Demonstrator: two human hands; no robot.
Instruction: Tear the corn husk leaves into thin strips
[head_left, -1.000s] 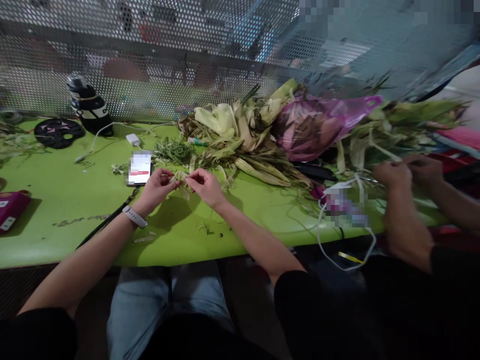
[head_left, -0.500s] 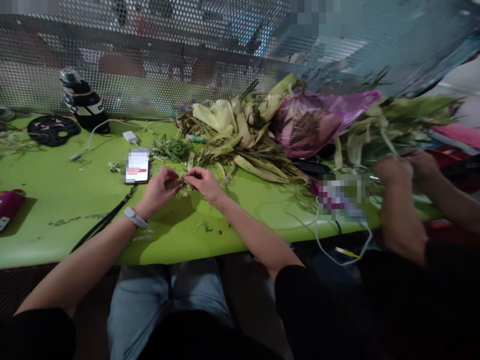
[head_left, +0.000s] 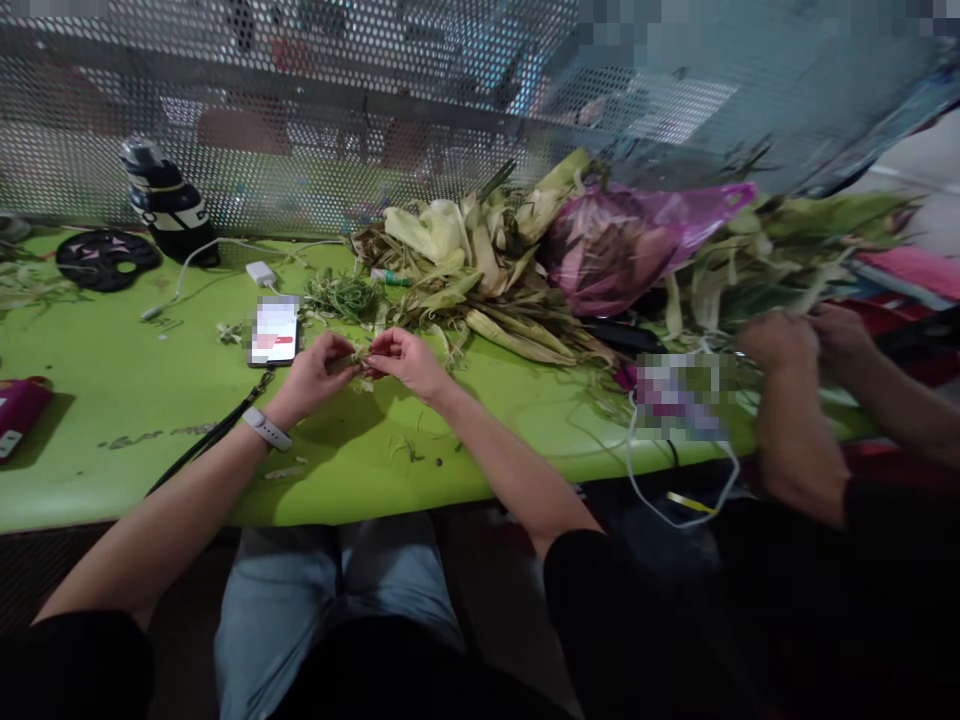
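Note:
My left hand (head_left: 321, 368) and my right hand (head_left: 410, 363) meet over the green table (head_left: 337, 500), fingertips almost touching. Both are closed in a pinch on a thin, pale strip of corn husk (head_left: 362, 356); the fingers hide part of it. A few husk shreds (head_left: 365, 383) show just below the fingertips. Beyond my hands lies a small heap of green shredded strips (head_left: 342, 297). To its right, a big pile of corn husks (head_left: 491, 255) leans toward the mesh panel. A phone (head_left: 276, 330) with a lit screen lies left of my left hand.
A pink plastic bag (head_left: 611, 245) sits among the husks. At right, another person's hands (head_left: 780, 340) work near more husks. A dark bottle (head_left: 172, 215), a black mask (head_left: 105, 262), a white charger (head_left: 261, 274) and a purple case (head_left: 22, 412) are at left. Behind stands a perforated metal panel (head_left: 315, 130).
My fingers have shifted slightly on the husk strip, with the right hand a touch higher. At right, the other person's hands have moved a little left.

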